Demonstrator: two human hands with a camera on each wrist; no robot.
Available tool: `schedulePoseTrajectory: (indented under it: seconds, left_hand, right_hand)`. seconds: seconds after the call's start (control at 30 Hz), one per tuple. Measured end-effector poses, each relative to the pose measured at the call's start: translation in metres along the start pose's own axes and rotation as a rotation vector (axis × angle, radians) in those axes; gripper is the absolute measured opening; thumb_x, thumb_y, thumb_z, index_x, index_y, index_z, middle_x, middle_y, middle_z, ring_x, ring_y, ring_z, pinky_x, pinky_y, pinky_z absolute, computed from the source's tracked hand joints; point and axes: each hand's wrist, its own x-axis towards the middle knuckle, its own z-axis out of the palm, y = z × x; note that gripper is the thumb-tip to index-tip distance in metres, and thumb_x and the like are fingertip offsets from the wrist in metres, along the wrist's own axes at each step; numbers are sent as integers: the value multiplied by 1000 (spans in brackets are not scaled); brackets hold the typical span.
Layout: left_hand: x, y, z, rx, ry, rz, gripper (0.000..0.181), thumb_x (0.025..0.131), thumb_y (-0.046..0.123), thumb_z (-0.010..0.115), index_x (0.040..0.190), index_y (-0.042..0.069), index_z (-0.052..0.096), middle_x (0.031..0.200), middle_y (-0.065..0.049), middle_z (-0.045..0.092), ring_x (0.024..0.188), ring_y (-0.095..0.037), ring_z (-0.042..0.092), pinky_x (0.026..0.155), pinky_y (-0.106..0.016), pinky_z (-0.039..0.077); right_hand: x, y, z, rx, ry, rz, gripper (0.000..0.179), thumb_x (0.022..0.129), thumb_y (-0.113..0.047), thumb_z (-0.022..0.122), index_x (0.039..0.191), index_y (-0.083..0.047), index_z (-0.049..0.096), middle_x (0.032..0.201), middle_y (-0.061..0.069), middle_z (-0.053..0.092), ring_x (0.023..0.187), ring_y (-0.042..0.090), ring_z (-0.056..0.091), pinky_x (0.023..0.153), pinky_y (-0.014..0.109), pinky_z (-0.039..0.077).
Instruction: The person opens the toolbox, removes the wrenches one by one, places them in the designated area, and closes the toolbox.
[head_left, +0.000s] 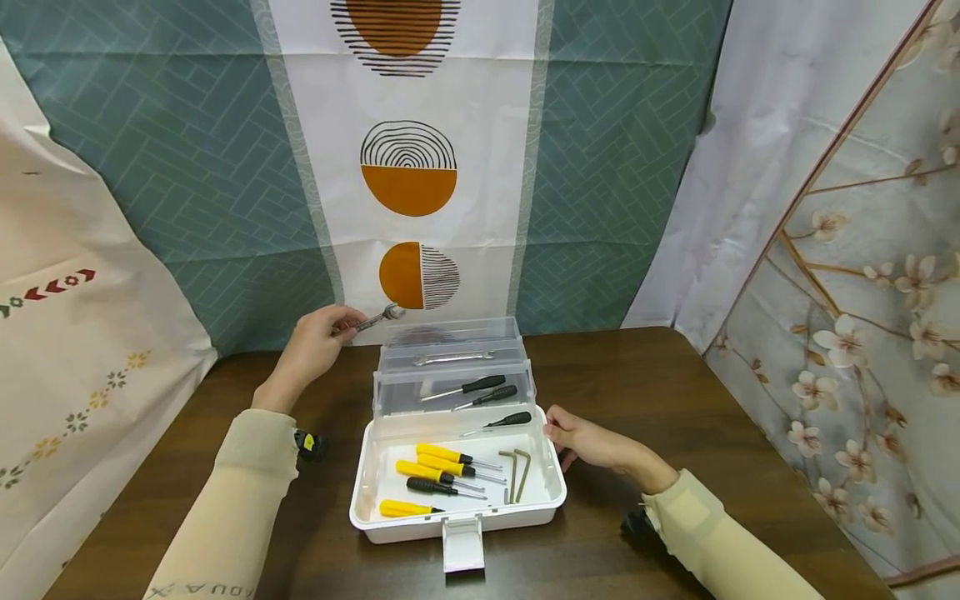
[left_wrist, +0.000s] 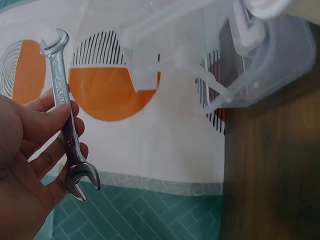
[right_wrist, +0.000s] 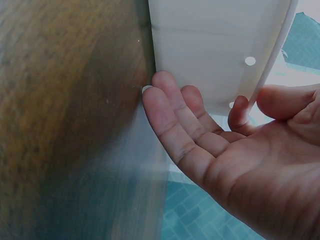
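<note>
My left hand (head_left: 315,337) is raised to the left of the box's open tiers. It pinches a shiny double open-end wrench (left_wrist: 70,140) between thumb and fingers, with both forked ends free. My right hand (head_left: 596,442) is at the right side of the white toolbox (head_left: 362,492). Its thumb sits at the rim and its fingers (right_wrist: 161,112) lie along the outer wall. Inside the toolbox are several yellow-handled screwdrivers (head_left: 423,471), a black-handled screwdriver (head_left: 431,486) and hex keys (head_left: 522,475).
Clear tiered trays (head_left: 390,392) rise at the back of the toolbox; they hold another wrench (head_left: 453,358) and black-handled screwdrivers (head_left: 483,383). The front latch (head_left: 462,546) hangs down. A patterned cloth (head_left: 600,167) hangs behind the brown table (head_left: 630,367).
</note>
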Motion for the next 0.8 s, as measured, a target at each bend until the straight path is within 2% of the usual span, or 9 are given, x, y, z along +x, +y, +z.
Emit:
schedulePoseTrajectory:
  seconds: [0.13,0.33,0.6,0.8]
  left_hand:
    - [-11,-10,-3,1,-7,-23,22,101,-2,62,122,0,70,114,-20,67,104,-39,63,95,-57,52]
    - [-23,-24,-10,5,-6,-52,24,103,0,61,125,1,69,117,-21,68,109,-41,62,94,-59,51]
    - [-32,-47,-20,39,-15,-42,21,102,-1,61,121,0,70,113,-21,69,107,-42,64,90,-59,51]
    - [-37,-61,-20,58,-19,-34,19,101,-1,62,118,0,71,109,-19,70,102,-39,66,86,-56,52]
  right_hand:
    - [1,1,2,2,-1,2,17,113,-16,40,112,0,43,109,16,56,99,25,59,79,50,58]
    - [0,1,2,7,-2,2,17,113,-17,40,111,0,43,108,15,55,98,26,59,80,51,58]
    - [0,1,1,-5,2,5,17,114,-17,39,111,0,43,109,15,55,99,25,59,79,49,58]
    - [1,1,0,-10,2,3,17,114,-16,39,111,0,42,108,15,55,99,26,59,80,52,58]
